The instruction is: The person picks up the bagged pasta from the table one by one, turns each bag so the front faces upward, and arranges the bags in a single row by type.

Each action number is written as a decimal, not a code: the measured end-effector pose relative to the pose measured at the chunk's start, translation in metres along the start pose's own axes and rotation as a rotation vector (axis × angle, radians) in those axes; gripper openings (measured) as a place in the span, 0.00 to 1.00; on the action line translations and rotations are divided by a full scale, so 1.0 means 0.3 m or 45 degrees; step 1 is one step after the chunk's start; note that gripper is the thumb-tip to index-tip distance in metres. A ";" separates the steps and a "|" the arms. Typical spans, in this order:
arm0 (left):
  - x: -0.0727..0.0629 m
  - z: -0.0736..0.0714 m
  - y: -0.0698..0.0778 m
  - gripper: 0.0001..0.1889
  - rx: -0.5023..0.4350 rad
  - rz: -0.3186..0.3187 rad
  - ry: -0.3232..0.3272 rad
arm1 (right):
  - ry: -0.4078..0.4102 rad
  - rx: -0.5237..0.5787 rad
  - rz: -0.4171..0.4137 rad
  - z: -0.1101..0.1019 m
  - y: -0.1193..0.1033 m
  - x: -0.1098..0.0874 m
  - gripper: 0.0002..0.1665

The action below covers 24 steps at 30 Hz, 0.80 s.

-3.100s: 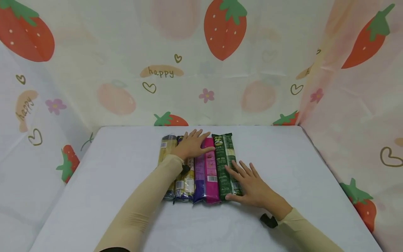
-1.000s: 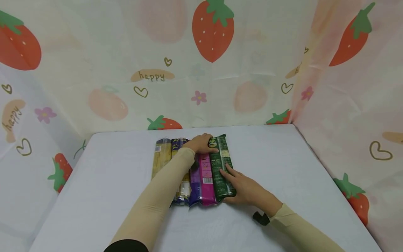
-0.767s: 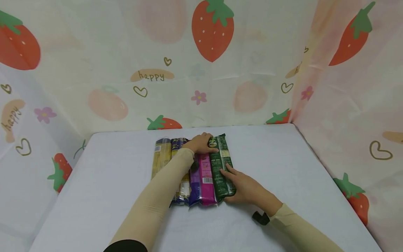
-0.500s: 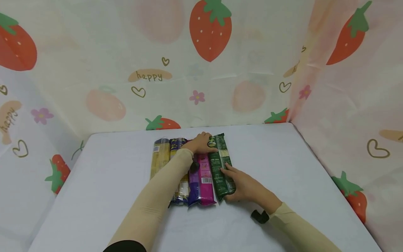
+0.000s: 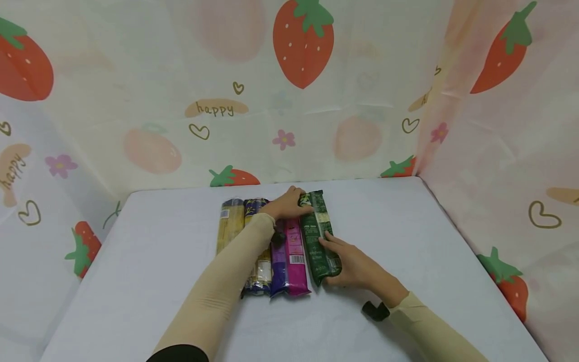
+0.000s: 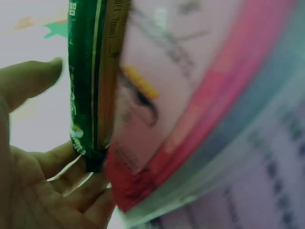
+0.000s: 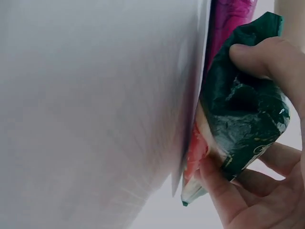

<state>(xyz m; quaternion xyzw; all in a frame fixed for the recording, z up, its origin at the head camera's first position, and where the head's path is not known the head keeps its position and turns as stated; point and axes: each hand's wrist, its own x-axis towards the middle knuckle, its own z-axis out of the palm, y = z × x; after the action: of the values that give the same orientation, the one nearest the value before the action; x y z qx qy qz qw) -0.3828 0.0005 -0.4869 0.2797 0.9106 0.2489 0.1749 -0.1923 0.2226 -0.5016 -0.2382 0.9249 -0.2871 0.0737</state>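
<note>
A green packet of spaghetti lies at the right end of a row of packets, its near end turned slightly away from its neighbour. My right hand grips its near end; in the right wrist view the thumb lies on one side and fingers on the other. My left hand holds the far end, thumb over the green wrapper and fingertips at the tip. Beside it lies a pink and purple packet, partly hidden under the left hand and filling much of the left wrist view.
Further left are a blue and yellow packet and a clear packet of yellow sticks, both partly covered by the left forearm. All lie on a white-covered table, with a strawberry-print curtain behind and at both sides.
My left hand has moved right, from spread over the middle packets to the green packet's far end. My right fingers have closed round its near end, which has shifted away from the pink packet.
</note>
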 end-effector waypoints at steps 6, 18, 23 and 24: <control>-0.038 -0.045 0.015 0.35 -0.125 0.043 0.080 | 0.050 0.074 -0.060 -0.013 -0.013 -0.008 0.60; -0.111 -0.085 -0.043 0.30 -0.177 0.102 0.137 | 0.121 0.177 -0.180 -0.007 -0.036 -0.003 0.58; -0.134 -0.094 -0.086 0.31 -0.110 0.162 0.169 | 0.128 0.232 -0.241 0.003 -0.041 0.003 0.57; -0.139 -0.096 -0.092 0.31 -0.119 0.165 0.179 | 0.130 0.246 -0.255 0.004 -0.042 0.005 0.57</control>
<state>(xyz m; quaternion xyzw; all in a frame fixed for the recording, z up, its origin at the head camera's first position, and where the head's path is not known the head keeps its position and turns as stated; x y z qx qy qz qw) -0.3751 -0.0545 -0.4713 0.3115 0.8880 0.3209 0.1070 -0.1884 0.2122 -0.4954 -0.3063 0.8670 -0.3925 0.0201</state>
